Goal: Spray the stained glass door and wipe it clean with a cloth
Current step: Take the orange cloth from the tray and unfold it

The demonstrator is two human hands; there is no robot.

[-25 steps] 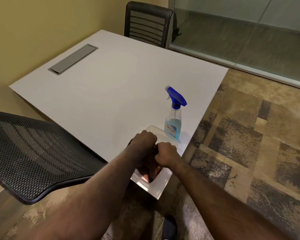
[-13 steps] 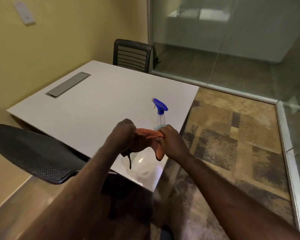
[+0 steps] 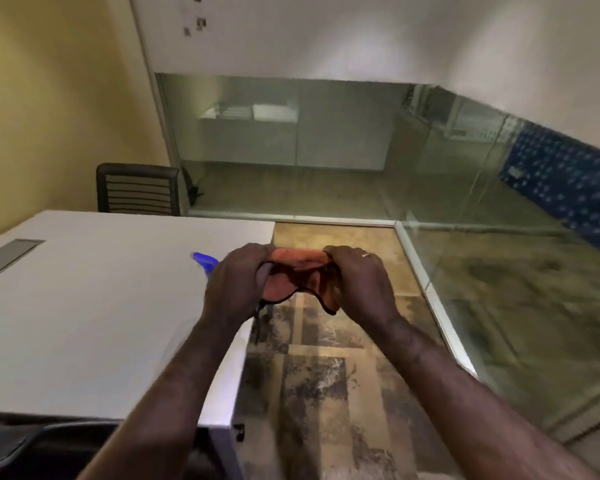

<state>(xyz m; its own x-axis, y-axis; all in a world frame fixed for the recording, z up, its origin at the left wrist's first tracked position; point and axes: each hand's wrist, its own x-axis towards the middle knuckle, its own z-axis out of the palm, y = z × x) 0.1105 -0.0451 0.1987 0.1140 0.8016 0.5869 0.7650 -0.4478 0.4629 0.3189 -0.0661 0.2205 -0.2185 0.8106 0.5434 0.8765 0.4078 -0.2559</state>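
Cloth [image 3: 297,278] stretched between both hands, hiding spray bottle [image 3: 205,262].

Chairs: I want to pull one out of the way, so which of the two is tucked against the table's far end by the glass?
The slatted-back black chair beside the yellow wall; the other chair shows only as a dark edge at bottom left.
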